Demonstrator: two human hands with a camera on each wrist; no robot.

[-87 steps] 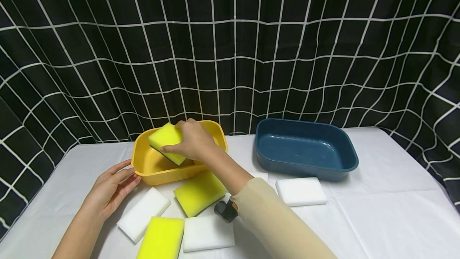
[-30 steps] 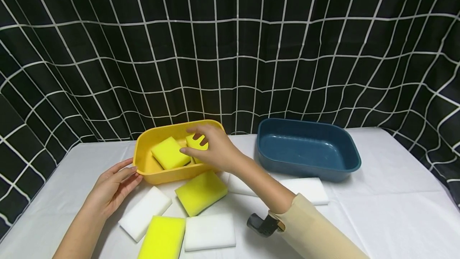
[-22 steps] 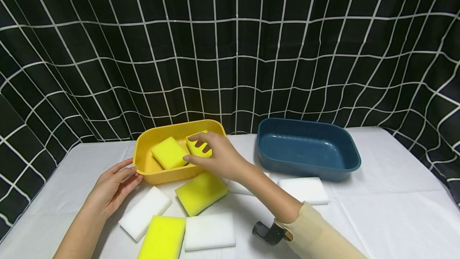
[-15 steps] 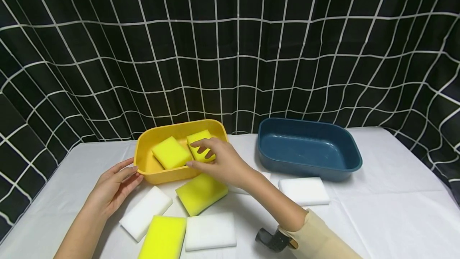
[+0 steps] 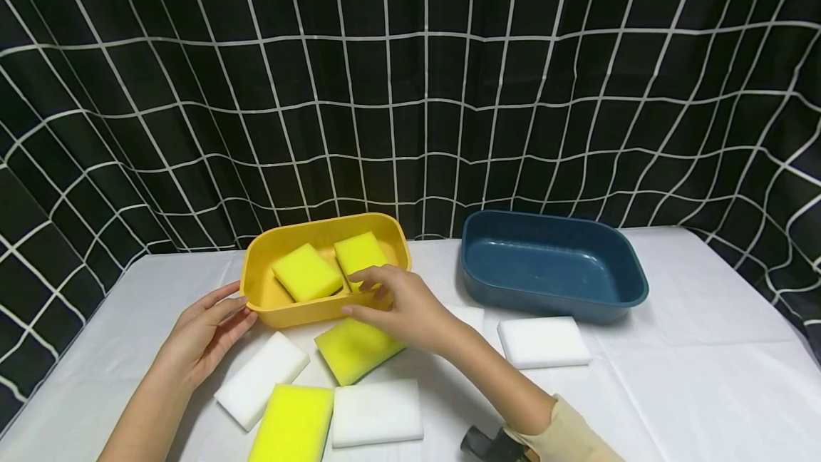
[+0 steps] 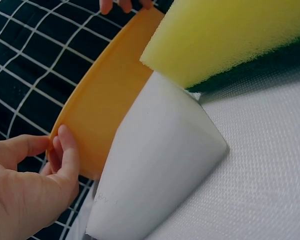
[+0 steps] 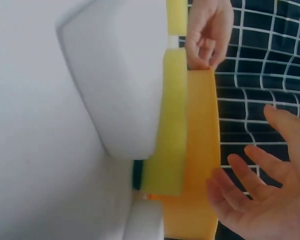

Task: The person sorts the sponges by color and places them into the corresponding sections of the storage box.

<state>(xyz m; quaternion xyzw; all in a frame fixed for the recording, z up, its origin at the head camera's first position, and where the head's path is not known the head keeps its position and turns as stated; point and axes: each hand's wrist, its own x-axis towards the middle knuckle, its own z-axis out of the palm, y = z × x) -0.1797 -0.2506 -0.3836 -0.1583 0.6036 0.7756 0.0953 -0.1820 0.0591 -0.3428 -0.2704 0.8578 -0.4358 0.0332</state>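
Observation:
My left hand [image 5: 205, 337] pinches the left corner of a yellow plastic bin [image 5: 301, 316] between thumb and fingers, as the left wrist view also shows. Inside lie two yellow scrub sponges, one at left [image 5: 308, 273] and one at right [image 5: 360, 252]. Over the bin's front rim hovers my right hand [image 5: 407, 312], fingers spread and loosely bent, holding nothing. Below it, a third scrub sponge [image 5: 351, 353] lies on the table against the bin's front, partly covered by that hand. In the right wrist view its dark green underside [image 7: 137, 175] shows.
A blue bin [image 5: 551, 301] with nothing in it stands at right. White sponge blocks lie at left [image 5: 261, 380], front [image 5: 377, 412] and right [image 5: 541, 342]; another is half hidden behind my right forearm. One more yellow sponge [image 5: 291, 423] lies at the front edge. A gridded black curtain [image 5: 410, 91] hangs behind.
My right hand has let go of the sponge, which now lies in the yellow bin, and has drawn back toward the front rim. My left hand stays at the bin's corner.

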